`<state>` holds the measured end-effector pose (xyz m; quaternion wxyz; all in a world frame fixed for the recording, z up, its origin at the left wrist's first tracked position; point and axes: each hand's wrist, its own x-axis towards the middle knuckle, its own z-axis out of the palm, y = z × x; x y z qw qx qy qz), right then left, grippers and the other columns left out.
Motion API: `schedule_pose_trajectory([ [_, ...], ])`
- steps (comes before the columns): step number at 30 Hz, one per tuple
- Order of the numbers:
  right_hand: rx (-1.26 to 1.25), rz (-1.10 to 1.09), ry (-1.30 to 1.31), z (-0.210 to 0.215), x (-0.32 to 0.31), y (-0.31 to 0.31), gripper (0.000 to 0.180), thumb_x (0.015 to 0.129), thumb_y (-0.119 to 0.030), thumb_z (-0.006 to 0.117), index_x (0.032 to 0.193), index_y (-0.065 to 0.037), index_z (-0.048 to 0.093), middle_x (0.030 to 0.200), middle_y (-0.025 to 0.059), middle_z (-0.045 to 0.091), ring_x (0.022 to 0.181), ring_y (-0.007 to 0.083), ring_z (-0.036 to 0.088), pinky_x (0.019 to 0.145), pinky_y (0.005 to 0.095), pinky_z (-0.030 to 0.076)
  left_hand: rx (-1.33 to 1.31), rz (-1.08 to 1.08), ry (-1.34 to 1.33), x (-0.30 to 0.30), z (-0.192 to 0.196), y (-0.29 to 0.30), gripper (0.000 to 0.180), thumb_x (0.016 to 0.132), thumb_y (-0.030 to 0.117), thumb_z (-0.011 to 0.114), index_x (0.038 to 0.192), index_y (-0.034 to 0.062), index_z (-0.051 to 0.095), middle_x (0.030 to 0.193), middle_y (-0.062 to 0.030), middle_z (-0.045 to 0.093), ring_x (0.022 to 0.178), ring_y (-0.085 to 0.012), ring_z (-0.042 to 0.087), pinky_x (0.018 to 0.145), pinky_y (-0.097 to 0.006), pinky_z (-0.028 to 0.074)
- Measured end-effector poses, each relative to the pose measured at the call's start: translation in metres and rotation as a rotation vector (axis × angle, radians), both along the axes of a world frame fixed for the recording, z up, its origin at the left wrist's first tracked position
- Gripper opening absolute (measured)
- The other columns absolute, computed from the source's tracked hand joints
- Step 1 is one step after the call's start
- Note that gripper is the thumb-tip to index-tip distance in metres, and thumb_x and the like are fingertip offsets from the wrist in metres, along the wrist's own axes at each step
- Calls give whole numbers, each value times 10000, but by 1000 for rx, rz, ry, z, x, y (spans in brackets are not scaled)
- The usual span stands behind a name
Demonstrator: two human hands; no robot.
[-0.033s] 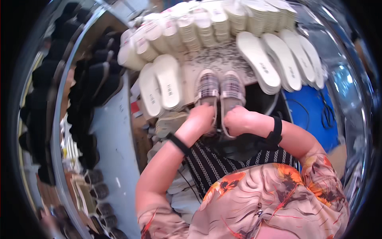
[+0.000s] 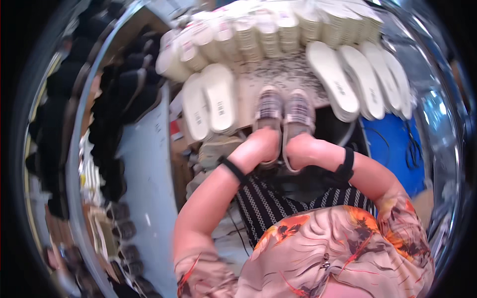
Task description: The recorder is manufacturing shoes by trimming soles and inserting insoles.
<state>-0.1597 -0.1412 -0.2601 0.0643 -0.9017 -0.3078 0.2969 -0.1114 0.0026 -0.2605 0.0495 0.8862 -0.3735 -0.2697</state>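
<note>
A pair of plaid slip-on shoes, in brown and grey with pale edging, lies side by side in front of me with the toes pointing away. My left hand (image 2: 267, 141) reaches into the opening of the left shoe (image 2: 270, 105). Into the right shoe (image 2: 298, 107) goes my right hand (image 2: 300, 148), over its heel end. The shoe uppers and my wrists hide the fingers of both hands. The toe ends lie over the near edge of a speckled board (image 2: 276, 74), and the heels reach back toward my lap.
Cream insoles lie left (image 2: 221, 99) and right (image 2: 333, 82) of the shoes. Stacked insoles (image 2: 266, 37) line the board's far side. Dark shoes (image 2: 131, 94) fill a rack at left. A black cable (image 2: 412, 149) lies on a blue surface (image 2: 385, 149) at right.
The whole scene has shifted slightly right in the view. My hands have turned at the shoe openings, and less of their knuckles shows. Both stay at the same shoes.
</note>
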Motion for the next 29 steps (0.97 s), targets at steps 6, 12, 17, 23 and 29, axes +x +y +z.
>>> schedule_pose_trajectory([
  [6, 21, 34, -51, -3, 15, 6, 177, 633, -174, 595, 732, -50, 674, 764, 155, 655, 751, 291, 647, 670, 378, 508, -29, 316, 635, 31, 14, 0, 465, 730, 158, 660, 1122, -37, 502, 1008, -179, 599, 841, -222, 627, 608, -301, 558],
  [12, 647, -70, -44, 52, -19, -38, 174, 696, -129, 612, 832, -23, 642, 707, 149, 612, 701, 317, 600, 656, 374, 473, -204, 569, -165, -38, -4, -24, 257, 789, 203, 548, 846, -41, 604, 777, -227, 634, 725, -326, 648, 645, -402, 519],
  [17, 720, -131, -252, 98, -42, -51, 225, 662, -46, 659, 880, -10, 618, 748, 101, 612, 738, 259, 578, 734, 337, 444, -363, 694, -326, -55, 16, -9, 146, 758, 97, 498, 812, 1, 593, 748, -225, 627, 734, -357, 632, 657, -432, 505],
  [23, 769, -247, -321, 107, -57, -37, 247, 668, -21, 622, 912, 9, 602, 738, 105, 596, 723, 239, 576, 696, 328, 446, -482, 1046, -448, -214, 115, 158, 250, 791, 65, 522, 1021, -15, 575, 853, -254, 610, 795, -328, 635, 695, -377, 492],
  [29, 577, 104, -186, 99, -80, 54, 226, 663, -79, 635, 870, 1, 592, 723, 101, 597, 733, 283, 567, 700, 361, 444, 72, 1694, -516, -359, 209, 337, 306, 838, 111, 530, 1114, -18, 562, 978, -165, 645, 912, -215, 617, 814, -332, 457],
])
